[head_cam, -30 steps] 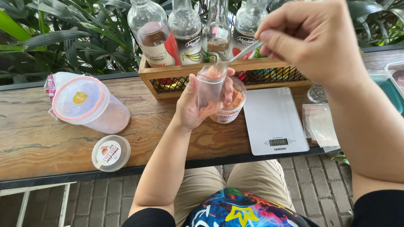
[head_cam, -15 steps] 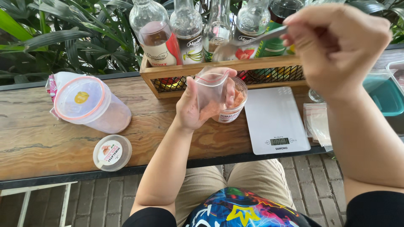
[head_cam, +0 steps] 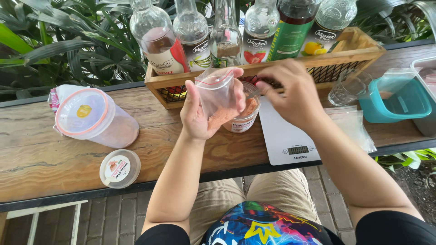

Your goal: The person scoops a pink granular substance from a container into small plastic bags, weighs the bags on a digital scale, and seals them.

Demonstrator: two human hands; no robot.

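My left hand [head_cam: 196, 114] holds a small clear zip bag [head_cam: 217, 97] upright, with pink powder in its bottom. Just behind the bag stands an open round jar of pink powder [head_cam: 243, 119] on the wooden table [head_cam: 54, 154]. My right hand [head_cam: 293, 93] is lowered over the jar's mouth and grips a spoon handle [head_cam: 253, 93], whose bowl dips into the jar. A white kitchen scale [head_cam: 288, 138] lies under my right wrist.
A wooden crate [head_cam: 359, 56] of several glass syrup bottles stands behind the jar. A lidded clear tub [head_cam: 93, 119] and a loose round lid [head_cam: 119, 168] sit at left. A small glass [head_cam: 347, 90], teal container [head_cam: 402, 100] and spare clear bags [head_cam: 352, 124] lie at right.
My right hand has come down from high above the crate to the jar's mouth with the spoon. The left hand keeps the bag in the same place.
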